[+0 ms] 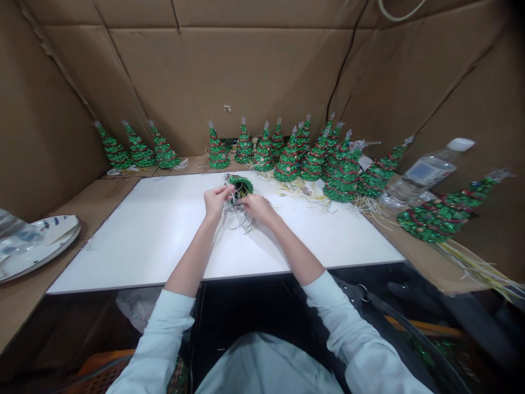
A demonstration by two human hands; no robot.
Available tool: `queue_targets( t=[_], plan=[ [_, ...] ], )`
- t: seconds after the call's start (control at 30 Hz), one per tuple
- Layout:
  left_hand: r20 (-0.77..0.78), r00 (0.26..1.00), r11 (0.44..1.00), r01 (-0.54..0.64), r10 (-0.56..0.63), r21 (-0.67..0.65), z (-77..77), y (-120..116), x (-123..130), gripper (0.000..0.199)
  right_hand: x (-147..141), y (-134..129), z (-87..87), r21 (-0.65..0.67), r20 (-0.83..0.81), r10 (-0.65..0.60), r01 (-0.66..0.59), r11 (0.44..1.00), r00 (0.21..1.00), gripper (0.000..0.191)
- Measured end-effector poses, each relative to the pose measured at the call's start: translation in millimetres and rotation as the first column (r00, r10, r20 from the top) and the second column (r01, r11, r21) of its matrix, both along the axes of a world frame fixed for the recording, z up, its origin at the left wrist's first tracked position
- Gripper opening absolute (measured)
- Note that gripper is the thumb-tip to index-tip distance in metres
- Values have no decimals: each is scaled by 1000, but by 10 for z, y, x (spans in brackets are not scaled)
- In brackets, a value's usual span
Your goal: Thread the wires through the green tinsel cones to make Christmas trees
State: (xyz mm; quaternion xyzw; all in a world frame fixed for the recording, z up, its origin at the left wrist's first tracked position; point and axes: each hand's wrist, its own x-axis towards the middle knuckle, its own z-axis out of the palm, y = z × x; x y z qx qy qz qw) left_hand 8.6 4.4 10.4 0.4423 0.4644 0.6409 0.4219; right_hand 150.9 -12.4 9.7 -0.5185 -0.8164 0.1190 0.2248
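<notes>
Sorting wires (pixel 245 220), seemingly, at the open base of the tree (pixel 248 181), tipped over on the board (pixel 143 235). Left hand (pixel 216 200) and right hand (pixel 259 208) both pinch wires; next move likely calls for separated ends.

Here's the tree (pixel 248 183), green and bushy, tipped over toward the far side of the white board (pixel 156 230), its dark hollow base turned to the near edge! And there go the wires (pixel 248 223), thin, tangled, loose ends splaying out below it.
</notes>
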Motion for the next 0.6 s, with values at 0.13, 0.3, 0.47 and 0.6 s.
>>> queue_targets(
  t=[0.13, 0.3, 0.47, 0.6],
  plan=[
    [-21, 999, 1000, -26, 26, -9, -20, 20, -22, 28, -17, -31, 16, 82, 107, 39, -48, 995, 994, 27],
    [-59, 998, 999, -39, 39, -12, -41, 32, -41, 27, -15, -61, 16, 157, 157, 45, -69, 985, 987, 23],
    [-57, 997, 999, -45, 44, -17, -40, 27, -42, 25, -19, -47, -6, 191, -49, 122, -110, 975, 991, 18],
    [-2, 1000, 1000, -7, 7, -5, -62, 37, -20, 25, -100, -12, -16, 160, -384, 130, -72, 984, 914, 18]
  ],
)
